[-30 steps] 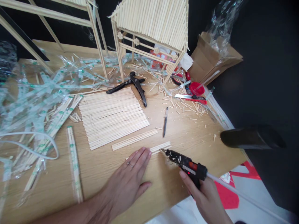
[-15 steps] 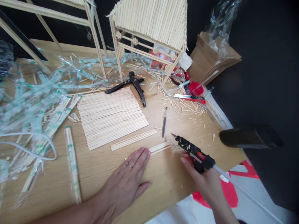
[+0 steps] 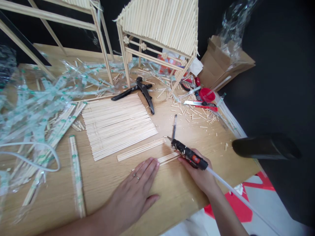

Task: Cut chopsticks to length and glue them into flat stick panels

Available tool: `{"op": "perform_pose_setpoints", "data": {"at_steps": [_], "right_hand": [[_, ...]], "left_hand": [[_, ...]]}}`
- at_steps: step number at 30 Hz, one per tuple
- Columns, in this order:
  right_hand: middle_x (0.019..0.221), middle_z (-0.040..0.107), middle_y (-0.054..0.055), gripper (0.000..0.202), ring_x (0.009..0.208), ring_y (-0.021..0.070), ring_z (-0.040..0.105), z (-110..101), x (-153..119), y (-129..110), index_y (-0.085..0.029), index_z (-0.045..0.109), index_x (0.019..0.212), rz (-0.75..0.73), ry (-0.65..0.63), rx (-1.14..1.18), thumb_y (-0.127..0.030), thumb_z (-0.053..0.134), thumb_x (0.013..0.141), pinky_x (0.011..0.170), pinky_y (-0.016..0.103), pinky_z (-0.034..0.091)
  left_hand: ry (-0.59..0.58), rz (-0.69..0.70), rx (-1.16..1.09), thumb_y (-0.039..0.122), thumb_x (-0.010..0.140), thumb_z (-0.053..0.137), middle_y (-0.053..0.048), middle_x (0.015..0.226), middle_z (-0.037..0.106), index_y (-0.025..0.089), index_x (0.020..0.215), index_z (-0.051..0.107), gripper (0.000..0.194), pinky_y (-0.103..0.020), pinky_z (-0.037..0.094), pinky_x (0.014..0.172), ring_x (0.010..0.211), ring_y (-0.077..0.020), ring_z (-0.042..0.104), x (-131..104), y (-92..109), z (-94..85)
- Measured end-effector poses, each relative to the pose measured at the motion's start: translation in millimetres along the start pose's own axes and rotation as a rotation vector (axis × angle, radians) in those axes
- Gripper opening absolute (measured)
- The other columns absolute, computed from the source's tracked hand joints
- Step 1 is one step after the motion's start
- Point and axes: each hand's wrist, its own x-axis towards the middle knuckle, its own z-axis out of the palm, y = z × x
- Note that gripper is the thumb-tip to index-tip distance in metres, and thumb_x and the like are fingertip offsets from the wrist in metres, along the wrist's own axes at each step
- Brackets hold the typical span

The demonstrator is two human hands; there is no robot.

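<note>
My left hand [image 3: 135, 188] lies flat, fingers stretched out, over a short row of thin wooden sticks [image 3: 168, 158] whose right ends show past the fingertips. In my right hand [image 3: 202, 175] is a black hot glue gun [image 3: 183, 150], held by its grip, with a red light showing. Its nozzle points left, above the right end of another narrow strip of sticks [image 3: 141, 149]. Just behind the nozzle lies a pen [image 3: 174, 126], partly hidden by the gun. A wide mat of sticks [image 3: 120, 126] lies beyond my left hand.
Stick-built structures [image 3: 157, 29] stand at the back. Black pliers-like cutters [image 3: 142, 88] touch the mat. Plastic wrappers [image 3: 54, 85] and wrapped chopsticks [image 3: 76, 177] cover the left. Cut pieces, a utility knife [image 3: 201, 104], a red cup [image 3: 207, 95] and a cardboard box [image 3: 216, 62] are right.
My right hand has moved the glue gun left, bringing its nozzle from right of the pen to near the strip's end. My left hand has stayed on the sticks.
</note>
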Motion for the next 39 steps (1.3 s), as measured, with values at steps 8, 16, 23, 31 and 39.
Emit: {"op": "perform_pose_setpoints", "data": {"at_steps": [8, 16, 23, 31, 39], "right_hand": [[0.091, 0.071, 0.002, 0.019, 0.08, 0.0181, 0.065, 4, 1, 5, -0.023, 0.065, 0.097, -0.043, 0.034, 0.003, -0.033, 0.065, 0.081, 0.075, 0.027, 0.049], [0.098, 0.069, 0.001, 0.022, 0.086, 0.0189, 0.065, 4, 0, -1, -0.025, 0.064, 0.1, -0.047, 0.084, 0.021, -0.034, 0.067, 0.079, 0.08, 0.029, 0.049], [0.079, 0.071, 0.002, 0.024, 0.073, 0.0211, 0.066, 0, -5, -13, -0.021, 0.064, 0.085, 0.119, 0.205, 0.025, -0.042, 0.07, 0.075, 0.068, 0.031, 0.052], [0.082, 0.071, 0.004, 0.032, 0.079, 0.0228, 0.068, 2, -4, -24, -0.02, 0.06, 0.093, 0.118, 0.367, 0.068, -0.04, 0.072, 0.072, 0.075, 0.037, 0.055], [0.092, 0.072, 0.009, 0.027, 0.086, 0.0245, 0.069, 14, -4, -30, -0.018, 0.06, 0.097, 0.086, 0.349, 0.179, -0.032, 0.069, 0.076, 0.082, 0.039, 0.054]], "left_hand": [[0.002, 0.03, 0.016, 0.049, 0.09, 0.048, -0.007, 0.149, 0.038, 0.019, 0.146, 0.029, 0.066, -0.035, 0.034, 0.106, 0.136, -0.0231, 0.033, 3, -1, -2.9], [-0.008, 0.025, 0.031, 0.051, 0.09, 0.046, -0.008, 0.151, 0.034, 0.014, 0.146, 0.028, 0.069, -0.035, 0.029, 0.109, 0.139, -0.0228, 0.028, 0, -1, -2.8], [-0.01, 0.012, 0.027, 0.051, 0.089, 0.048, -0.007, 0.152, 0.032, 0.012, 0.145, 0.029, 0.071, -0.034, 0.025, 0.11, 0.14, -0.0229, 0.024, 0, -1, -1.4], [0.014, 0.014, 0.022, 0.052, 0.088, 0.049, -0.007, 0.149, 0.038, 0.009, 0.142, 0.034, 0.071, -0.034, 0.027, 0.109, 0.138, -0.0229, 0.029, 0, 0, -3.1], [0.025, 0.013, 0.019, 0.051, 0.089, 0.048, -0.007, 0.15, 0.038, 0.01, 0.143, 0.033, 0.069, -0.033, 0.025, 0.11, 0.138, -0.022, 0.029, 2, -1, -2.1]]}}
